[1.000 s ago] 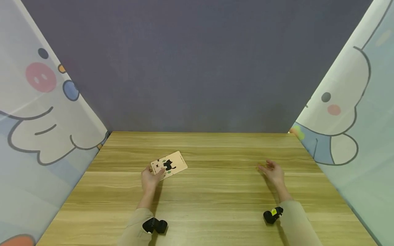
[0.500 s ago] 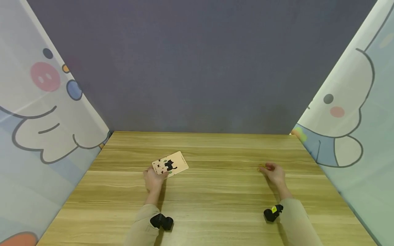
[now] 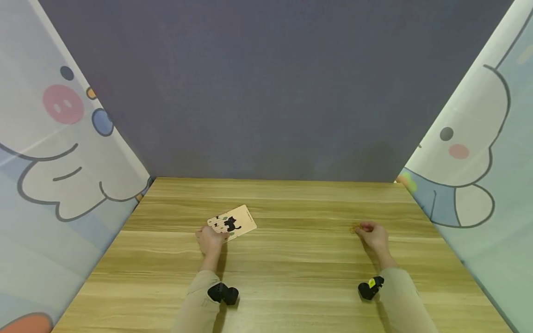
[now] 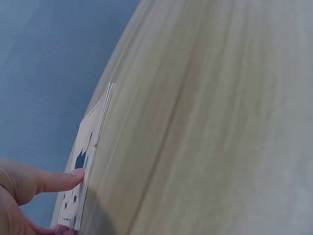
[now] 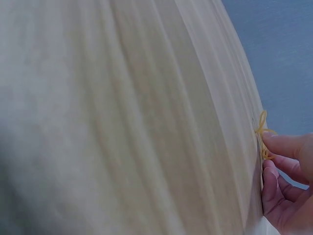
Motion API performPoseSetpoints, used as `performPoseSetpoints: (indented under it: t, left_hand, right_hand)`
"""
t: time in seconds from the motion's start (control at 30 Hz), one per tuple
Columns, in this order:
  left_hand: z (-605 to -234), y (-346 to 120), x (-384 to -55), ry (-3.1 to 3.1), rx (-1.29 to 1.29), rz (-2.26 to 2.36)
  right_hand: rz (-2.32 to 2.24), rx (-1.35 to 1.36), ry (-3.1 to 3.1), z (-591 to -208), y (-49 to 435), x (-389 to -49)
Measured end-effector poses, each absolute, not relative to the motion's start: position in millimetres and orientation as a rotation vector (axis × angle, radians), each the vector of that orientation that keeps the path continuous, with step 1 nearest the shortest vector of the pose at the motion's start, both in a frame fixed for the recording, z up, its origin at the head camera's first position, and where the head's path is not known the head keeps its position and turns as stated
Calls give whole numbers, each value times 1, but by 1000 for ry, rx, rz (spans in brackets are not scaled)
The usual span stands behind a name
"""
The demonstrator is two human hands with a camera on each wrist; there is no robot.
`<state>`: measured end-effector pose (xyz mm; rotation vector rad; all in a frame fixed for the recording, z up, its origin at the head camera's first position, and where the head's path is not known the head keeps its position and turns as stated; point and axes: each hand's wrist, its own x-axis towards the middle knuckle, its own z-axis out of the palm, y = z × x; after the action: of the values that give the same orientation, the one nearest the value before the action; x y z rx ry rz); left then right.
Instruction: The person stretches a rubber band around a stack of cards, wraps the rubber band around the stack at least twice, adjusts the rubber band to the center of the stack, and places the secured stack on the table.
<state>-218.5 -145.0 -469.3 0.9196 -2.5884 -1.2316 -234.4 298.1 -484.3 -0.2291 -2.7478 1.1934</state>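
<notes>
A small cream notebook (image 3: 243, 219) with a black cat on its cover lies at an angle on the left half of the table. My left hand (image 3: 211, 241) holds its near left corner; the left wrist view shows the thumb (image 4: 63, 180) on the cover and other fingertips at the lower edge. Several page layers show along the notebook's side (image 4: 96, 134). On the right, my right hand (image 3: 376, 237) pinches a thin yellow rubber band (image 5: 263, 121) between thumb and fingers, low over the tabletop. Its loops stick out past the fingertips.
The wooden table (image 3: 287, 277) ends at a dark grey panel (image 3: 270, 92) at the back. Cartoon-printed curtains (image 3: 37, 138) flank it on both sides. A black wrist camera (image 3: 223, 293) sits on the left sleeve, another camera (image 3: 370, 287) on the right.
The left hand has shifted slightly right and nearer the notebook's lower edge, its thumb covering less of the cover. The right hand keeps the rubber band in nearly the same place. The head view drifts slightly.
</notes>
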Motion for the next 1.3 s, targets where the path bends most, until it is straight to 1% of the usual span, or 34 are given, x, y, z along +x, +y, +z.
performPoseSetpoints:
  t: [0.33, 0.53, 0.7, 1.0, 1.3]
  left_hand:
    - [-467, -146, -222, -2630, 907, -1205]
    - [-467, -145, -220, -2675, 818, -1152]
    - [-465, -145, -220, -2696, 804, -1136]
    - [-466, -146, -218, -2685, 772, -1160]
    - [-470, -154, -215, -2692, 693, -1273]
  right_hand:
    - [1079, -219, -2716, -488, 299, -234]
    - [1142, -276, -2695, -487, 300, -232]
    - [1192, -303, -2677, -486, 301, -231]
    - [1377, -394, -2641, -476, 295, -226]
    - [1691, -510, -2524, -455, 278, -218]
